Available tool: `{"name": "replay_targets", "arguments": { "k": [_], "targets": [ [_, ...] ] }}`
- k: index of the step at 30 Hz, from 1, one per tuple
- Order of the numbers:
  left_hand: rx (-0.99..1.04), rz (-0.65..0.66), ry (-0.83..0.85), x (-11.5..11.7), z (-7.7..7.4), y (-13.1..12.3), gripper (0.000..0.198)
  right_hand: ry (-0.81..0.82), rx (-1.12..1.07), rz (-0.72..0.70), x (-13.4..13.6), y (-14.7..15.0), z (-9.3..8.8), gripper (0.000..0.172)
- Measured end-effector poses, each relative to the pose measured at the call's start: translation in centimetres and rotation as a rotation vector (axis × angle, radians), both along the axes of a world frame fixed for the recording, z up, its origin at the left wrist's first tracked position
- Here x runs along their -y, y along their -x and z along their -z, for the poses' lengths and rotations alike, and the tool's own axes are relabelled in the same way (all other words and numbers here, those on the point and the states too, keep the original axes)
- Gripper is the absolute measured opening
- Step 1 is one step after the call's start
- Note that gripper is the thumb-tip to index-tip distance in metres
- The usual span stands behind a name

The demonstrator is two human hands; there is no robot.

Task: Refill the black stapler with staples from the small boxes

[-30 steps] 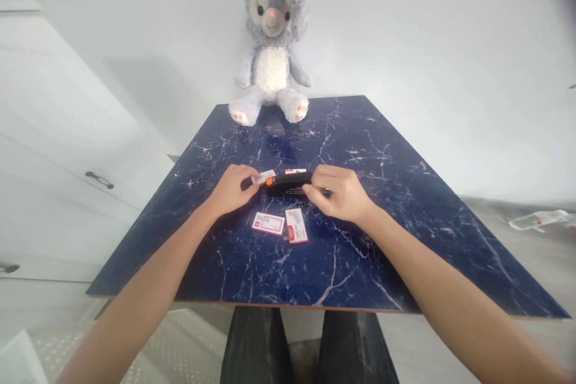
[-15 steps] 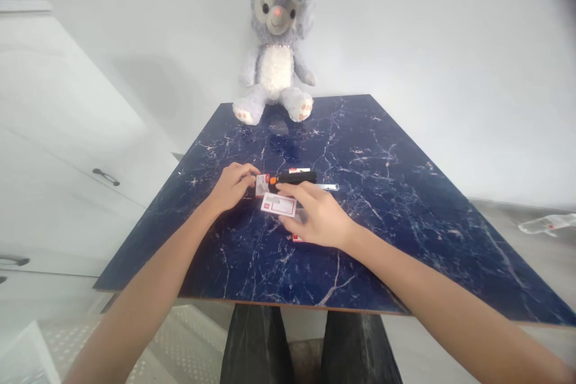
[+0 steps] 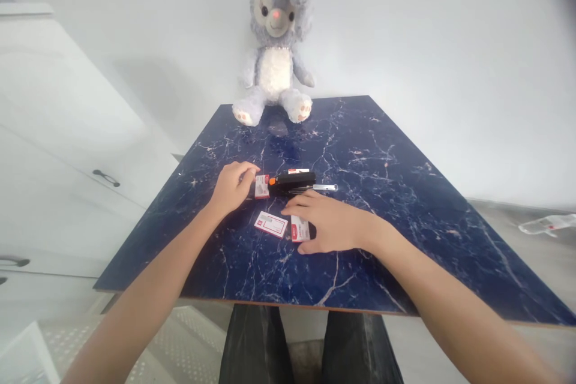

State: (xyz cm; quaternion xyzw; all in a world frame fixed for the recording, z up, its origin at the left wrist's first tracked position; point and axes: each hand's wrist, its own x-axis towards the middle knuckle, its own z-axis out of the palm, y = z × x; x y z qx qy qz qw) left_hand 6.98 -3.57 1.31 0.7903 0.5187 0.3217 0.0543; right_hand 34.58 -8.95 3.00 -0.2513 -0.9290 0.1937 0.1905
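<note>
My left hand (image 3: 234,187) rests on the table with loosely bent fingers, beside a small red-and-white box (image 3: 261,186). A black tool with an orange end (image 3: 294,180) lies to the right of that box; I cannot tell its exact kind. Along its near side a slim silver metal piece (image 3: 324,187) sticks out to the right. My right hand (image 3: 335,225) reaches around another red-and-white box (image 3: 300,229), thumb and fingers apart. A flat white card-like piece with a red border (image 3: 271,224) lies left of that box, touched by neither hand.
One more red-and-white piece (image 3: 299,171) shows behind the black tool. At the back of the blue marbled table (image 3: 382,150) sits a grey plush rabbit (image 3: 275,66). White cabinets (image 3: 67,150) stand on the left; the table's front edge is near my legs.
My right hand has let go of the white red-bordered piece, which now lies lower on the table, and has moved right and nearer to the box. My left hand has barely shifted.
</note>
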Motion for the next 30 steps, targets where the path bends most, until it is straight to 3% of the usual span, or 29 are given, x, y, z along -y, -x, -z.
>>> {"name": "replay_targets", "arguments": {
  "k": [4, 7, 10, 12, 15, 19, 22, 27, 30],
  "targets": [
    [0.067, -0.014, -0.064, 0.6, -0.3, 0.1, 0.031, -0.035, -0.117, 0.065, 0.0, 0.4, 0.2, 0.049],
    [0.167, 0.132, -0.084, 1.8, -0.9, -0.4, 0.033, -0.142, -0.315, 0.191, 0.2, 1.3, 0.3, 0.044],
    [0.279, 0.406, 0.135, 3.2, -1.1, -1.8, 0.037, -0.197, -0.441, 0.322, 0.2, 1.9, 0.5, 0.046],
    [0.410, 0.492, 0.354, 3.7, -0.8, -2.9, 0.050, -0.202, -0.470, 0.342, -0.2, 1.8, 0.8, 0.054],
    [0.621, 0.440, 0.547, 3.5, -0.4, -3.7, 0.056, -0.199, -0.444, 0.261, -1.1, 1.1, 1.3, 0.063],
    [0.812, 0.402, 0.655, 2.7, -0.8, -3.0, 0.046, -0.199, -0.423, 0.278, -1.6, 0.6, 1.9, 0.044],
    [0.843, 0.406, 0.742, 2.4, -1.0, -2.5, 0.045, -0.234, -0.419, 0.316, -1.3, 1.0, 2.2, 0.039],
    [0.805, 0.296, 0.720, 1.7, 0.0, -2.2, 0.030, -0.267, -0.343, 0.302, -1.1, 1.2, 2.1, 0.043],
    [0.923, 0.240, 0.709, 1.0, 0.4, -1.9, 0.026, -0.257, -0.332, 0.341, -1.4, 0.8, 1.8, 0.039]
  ]
}}
